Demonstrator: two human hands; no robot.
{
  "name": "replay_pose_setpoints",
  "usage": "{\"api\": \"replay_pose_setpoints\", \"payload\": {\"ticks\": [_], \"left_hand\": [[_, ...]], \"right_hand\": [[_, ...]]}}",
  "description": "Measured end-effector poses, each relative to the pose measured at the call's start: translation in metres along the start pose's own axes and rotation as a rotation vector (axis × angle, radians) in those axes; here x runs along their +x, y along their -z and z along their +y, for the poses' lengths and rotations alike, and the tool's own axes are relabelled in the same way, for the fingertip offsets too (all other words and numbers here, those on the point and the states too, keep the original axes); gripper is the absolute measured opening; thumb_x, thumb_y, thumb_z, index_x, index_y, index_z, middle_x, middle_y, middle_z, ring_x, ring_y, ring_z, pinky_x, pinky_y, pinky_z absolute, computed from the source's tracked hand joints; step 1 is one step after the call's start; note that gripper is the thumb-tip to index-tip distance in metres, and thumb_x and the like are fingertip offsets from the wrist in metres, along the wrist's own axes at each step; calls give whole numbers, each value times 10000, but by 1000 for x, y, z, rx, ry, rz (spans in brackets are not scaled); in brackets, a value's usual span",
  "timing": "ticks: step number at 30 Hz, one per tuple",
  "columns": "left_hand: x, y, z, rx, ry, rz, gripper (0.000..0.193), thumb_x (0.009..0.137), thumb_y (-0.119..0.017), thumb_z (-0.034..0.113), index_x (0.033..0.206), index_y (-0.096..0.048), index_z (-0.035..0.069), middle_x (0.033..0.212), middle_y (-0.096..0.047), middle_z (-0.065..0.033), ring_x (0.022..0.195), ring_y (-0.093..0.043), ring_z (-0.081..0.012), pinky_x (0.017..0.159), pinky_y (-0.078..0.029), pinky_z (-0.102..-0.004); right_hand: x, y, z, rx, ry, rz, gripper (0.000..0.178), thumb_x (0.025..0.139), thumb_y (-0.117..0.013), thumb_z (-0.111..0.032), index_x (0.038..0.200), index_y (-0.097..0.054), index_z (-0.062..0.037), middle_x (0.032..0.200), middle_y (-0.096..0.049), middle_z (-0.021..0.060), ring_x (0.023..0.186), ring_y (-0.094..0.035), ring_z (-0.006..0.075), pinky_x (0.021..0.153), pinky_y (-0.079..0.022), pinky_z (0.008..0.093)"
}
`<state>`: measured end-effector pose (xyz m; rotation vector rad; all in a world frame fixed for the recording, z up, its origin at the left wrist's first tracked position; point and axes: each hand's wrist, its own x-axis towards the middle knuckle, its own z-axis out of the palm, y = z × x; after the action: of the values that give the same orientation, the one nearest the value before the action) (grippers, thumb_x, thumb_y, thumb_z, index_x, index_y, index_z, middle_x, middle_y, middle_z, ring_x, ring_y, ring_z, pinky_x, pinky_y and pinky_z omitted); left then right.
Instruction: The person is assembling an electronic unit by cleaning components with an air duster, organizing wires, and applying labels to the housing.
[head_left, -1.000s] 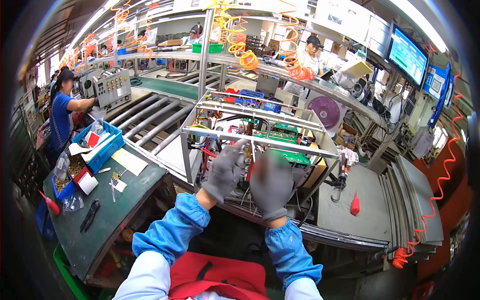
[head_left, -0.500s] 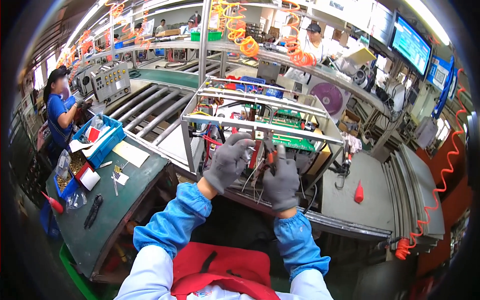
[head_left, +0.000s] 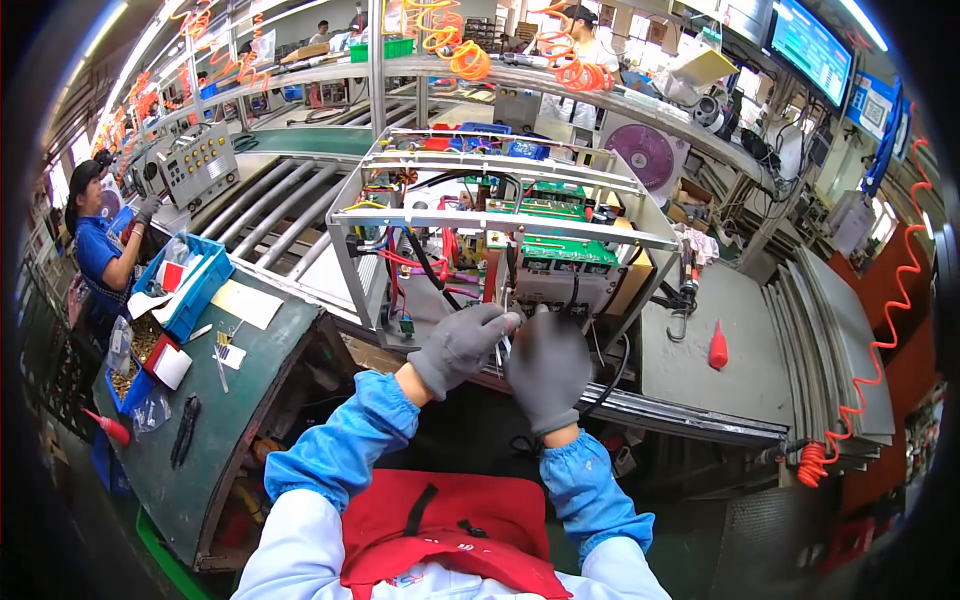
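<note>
My left hand [head_left: 462,346], in a grey glove, pinches thin pale strands [head_left: 503,350] at the front edge of an open metal-framed electrical unit [head_left: 560,226]. Close beside it, my right hand [head_left: 548,372], also gloved, is curled and smeared by motion. A bit of orange-red shows at its fingers, where the pliers' handles were seen; the jaws cannot be made out. Inside the frame are green circuit boards [head_left: 570,246], red wires [head_left: 450,246] and black cables. Both hands are outside the frame, low at its front.
A green-topped bench [head_left: 250,375] on the left bears a blue bin [head_left: 208,300] with papers. Rollers [head_left: 275,215] run behind it. To the right are a red bottle [head_left: 718,346], stacked grey panels [head_left: 835,340] and a coiled orange hose [head_left: 885,350]. A co-worker [head_left: 100,240] stands at the far left.
Both hands have come down and toward me, from inside the frame to its front edge. The view has shifted a little. The co-worker at the left has an arm extended farther out.
</note>
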<state>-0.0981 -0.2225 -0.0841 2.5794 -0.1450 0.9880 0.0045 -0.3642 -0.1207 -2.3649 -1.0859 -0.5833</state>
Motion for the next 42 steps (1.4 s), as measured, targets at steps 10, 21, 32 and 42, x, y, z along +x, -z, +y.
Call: {"api": "replay_pose_setpoints", "payload": {"ticks": [10, 21, 32, 42], "left_hand": [[5, -4, 14, -34, -56, 113, 307, 838, -577, -10, 1138, -617, 45, 1068, -621, -171, 927, -641, -383, 774, -545, -429], [32, -100, 32, 11, 9, -260, 624, 839, -547, -5, 1444, -428, 96, 1023, -596, -167, 898, -628, -370, 761, -527, -434], [54, -145, 17, 8, -29, -254, 312, 877, -579, 79, 1189, -578, 94, 1082, -608, -147, 937, -638, -366, 776, -540, -439], [25, -142, 1, -69, 12, -55, 303, 851, -540, 29, 1148, -591, 71, 1108, -615, -185, 938, -643, -397, 780, -543, -464]], "right_hand": [[-6, -25, 14, 254, -52, 40, 750, 777, -724, -223, 1454, -432, -87, 902, -575, 168, 804, -614, 366, 635, -511, 483], [-48, -23, 118, -6, -346, -61, 881, 696, -796, -357, 1447, -411, -102, 1002, -544, 171, 925, -584, 359, 774, -491, 465], [-28, -46, 132, 17, -293, -56, 895, 711, -784, -304, 1496, -384, -146, 1076, -544, 184, 985, -559, 352, 837, -460, 457], [-38, -53, 173, 4, -281, -67, 765, 757, -714, -197, 1472, -443, -197, 959, -570, 159, 864, -603, 355, 703, -501, 475]]}}
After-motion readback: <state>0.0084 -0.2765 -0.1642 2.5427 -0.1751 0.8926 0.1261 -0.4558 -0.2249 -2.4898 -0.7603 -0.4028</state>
